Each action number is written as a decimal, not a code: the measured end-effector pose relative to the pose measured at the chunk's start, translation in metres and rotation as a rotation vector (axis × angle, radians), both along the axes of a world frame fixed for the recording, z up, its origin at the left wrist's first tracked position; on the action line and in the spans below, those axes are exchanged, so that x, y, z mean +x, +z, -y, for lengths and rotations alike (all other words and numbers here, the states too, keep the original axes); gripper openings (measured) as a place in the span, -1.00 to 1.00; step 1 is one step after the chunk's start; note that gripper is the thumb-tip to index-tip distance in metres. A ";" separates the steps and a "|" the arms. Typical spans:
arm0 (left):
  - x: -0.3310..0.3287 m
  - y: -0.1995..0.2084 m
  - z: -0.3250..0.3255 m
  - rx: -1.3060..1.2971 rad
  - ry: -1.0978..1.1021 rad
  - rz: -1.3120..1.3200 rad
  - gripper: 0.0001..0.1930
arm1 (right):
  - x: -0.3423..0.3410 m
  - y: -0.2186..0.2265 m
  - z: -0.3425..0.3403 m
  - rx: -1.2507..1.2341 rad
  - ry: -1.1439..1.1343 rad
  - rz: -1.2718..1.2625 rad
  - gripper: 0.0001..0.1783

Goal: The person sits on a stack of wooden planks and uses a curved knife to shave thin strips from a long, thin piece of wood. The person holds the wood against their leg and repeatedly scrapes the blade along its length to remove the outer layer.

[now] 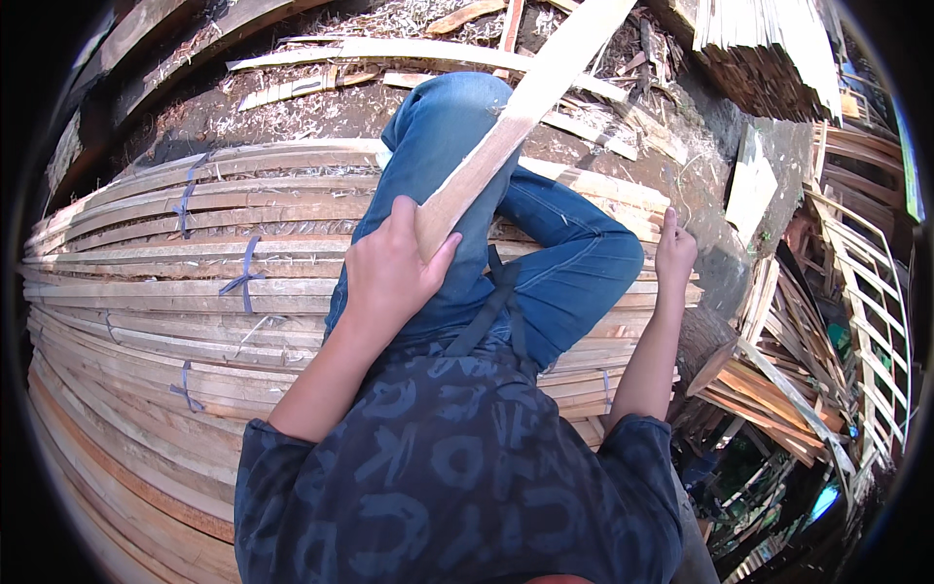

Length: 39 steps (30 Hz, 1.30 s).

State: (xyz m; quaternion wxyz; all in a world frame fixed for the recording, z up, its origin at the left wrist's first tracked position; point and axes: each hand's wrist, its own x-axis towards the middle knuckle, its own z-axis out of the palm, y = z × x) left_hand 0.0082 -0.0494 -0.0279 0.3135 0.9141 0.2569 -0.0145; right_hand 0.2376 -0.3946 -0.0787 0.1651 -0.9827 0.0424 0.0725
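Note:
A long pale wooden plank (516,112) slants from my lap over my raised knee to the top edge. Its near end is in my left hand (394,258), thumb on one side and fingers on the other. Out to the right, apart from the plank, my right hand (675,251) is closed with the thumb pointing up. What it holds, if anything, I cannot make out; a thin curled strand shows just beyond it. The plank's far end runs out of view.
I sit on bundled wooden strips (146,302) tied with blue bands (245,275). Shavings and offcuts (311,90) litter the ground ahead. Stacked thin slats (769,58) stand at the far right. A cut log (708,355), loose sticks and a slatted frame (866,302) lie to the right.

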 end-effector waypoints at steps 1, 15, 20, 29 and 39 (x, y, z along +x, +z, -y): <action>0.001 -0.001 0.001 0.020 -0.018 0.015 -0.49 | -0.016 -0.006 -0.001 0.004 0.011 -0.074 -0.25; 0.003 0.006 0.001 -0.080 0.021 -0.006 -0.49 | -0.119 0.031 -0.139 0.594 0.503 -0.032 -0.66; 0.000 0.002 -0.001 -0.138 0.025 0.005 -0.49 | -0.125 0.047 -0.144 0.577 0.525 -0.102 -0.74; 0.001 0.002 -0.006 -0.122 -0.010 -0.025 -0.50 | -0.098 0.048 -0.138 0.391 0.672 0.040 -0.71; 0.005 0.004 -0.008 -0.153 -0.024 -0.004 -0.52 | -0.070 0.045 -0.130 0.433 0.617 0.056 -0.72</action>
